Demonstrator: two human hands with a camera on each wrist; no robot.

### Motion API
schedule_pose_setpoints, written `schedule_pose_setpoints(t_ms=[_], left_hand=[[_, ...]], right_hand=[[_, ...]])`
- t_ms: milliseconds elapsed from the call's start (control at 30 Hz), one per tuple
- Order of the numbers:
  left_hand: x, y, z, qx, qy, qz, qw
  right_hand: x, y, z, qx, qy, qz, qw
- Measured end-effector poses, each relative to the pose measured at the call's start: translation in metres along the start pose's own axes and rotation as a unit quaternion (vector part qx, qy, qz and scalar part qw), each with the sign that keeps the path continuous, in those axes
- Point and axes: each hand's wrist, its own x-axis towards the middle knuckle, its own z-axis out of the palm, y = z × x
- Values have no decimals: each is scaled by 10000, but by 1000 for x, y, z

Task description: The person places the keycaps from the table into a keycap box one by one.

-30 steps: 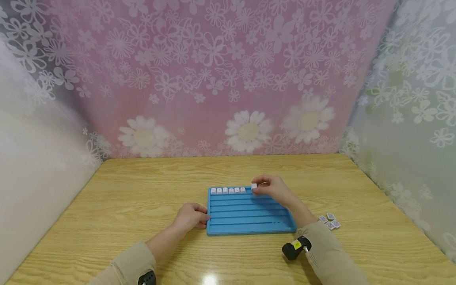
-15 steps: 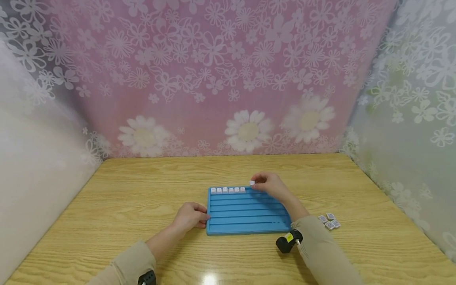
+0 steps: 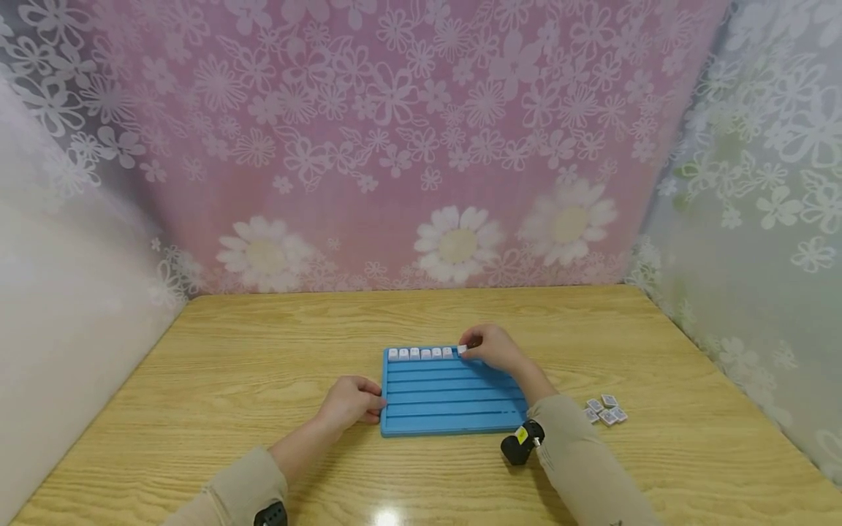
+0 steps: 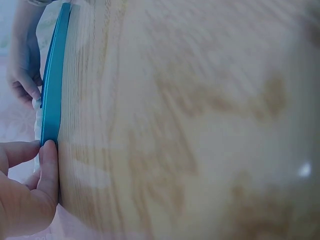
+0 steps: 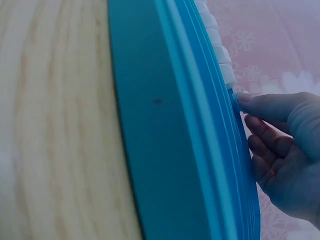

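Note:
A blue ridged tray (image 3: 454, 398) lies on the wooden table. Several small white tiles (image 3: 415, 353) stand side by side along its back row, starting from the left corner. My right hand (image 3: 496, 349) pinches another white tile (image 3: 462, 350) between thumb and fingers, low over that back row, a small gap to the right of the standing tiles. Its other fingers curl loosely beneath in the right wrist view. My left hand (image 3: 350, 400) holds the tray's left edge, the thumb (image 4: 49, 155) against its side.
Several loose tiles (image 3: 609, 416) with dark markings lie on the table to the right of the tray, beside the right sleeve (image 3: 582, 453). Flowered cloth (image 3: 427, 146) hangs behind the table and along its right side.
My right hand has shifted slightly left, rising and then lowering the tile toward the back row near the standing tiles. The left hand stays at the tray's edge.

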Motion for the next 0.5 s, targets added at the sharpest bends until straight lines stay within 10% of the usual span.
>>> schedule_pose_setpoints(t_ms=[500], left_hand=[[0, 0, 0, -3, 8, -19, 10000]], right_hand=[[2, -4, 4, -418, -47, 186, 9989]])
